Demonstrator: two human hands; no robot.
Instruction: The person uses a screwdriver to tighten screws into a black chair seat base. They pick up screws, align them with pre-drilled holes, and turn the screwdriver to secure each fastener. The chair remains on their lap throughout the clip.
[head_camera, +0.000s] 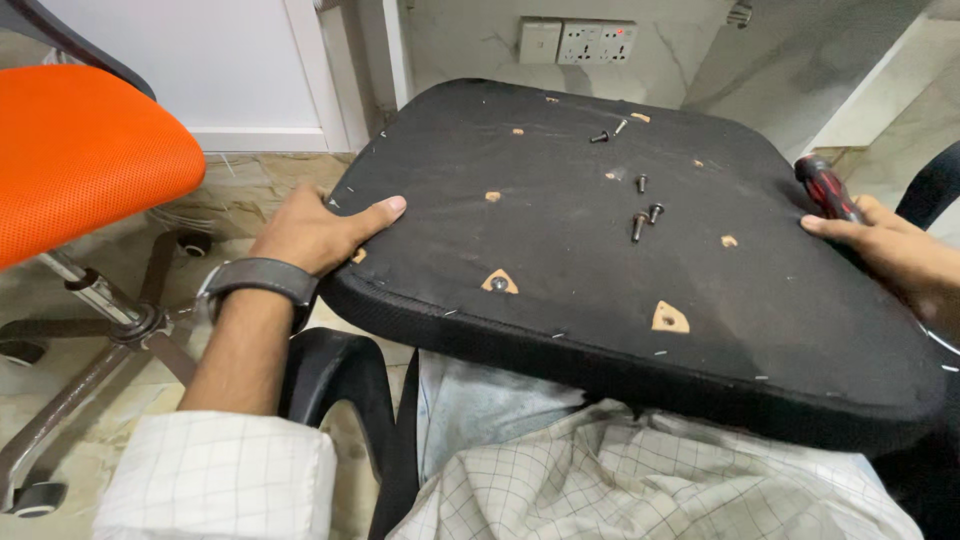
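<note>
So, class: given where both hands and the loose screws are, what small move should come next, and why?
Probably keep the left hand steadying the seat pad while the right hand, holding the screwdriver, reaches for a loose screw: several lie unsecured on the tilted underside.

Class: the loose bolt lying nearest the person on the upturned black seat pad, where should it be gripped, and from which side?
Probably by its shank, pinched from straight above. The bolt lies flat on the seat pad, its head toward the person, another bolt close on its right, so fingers fit best across the shank.
</note>
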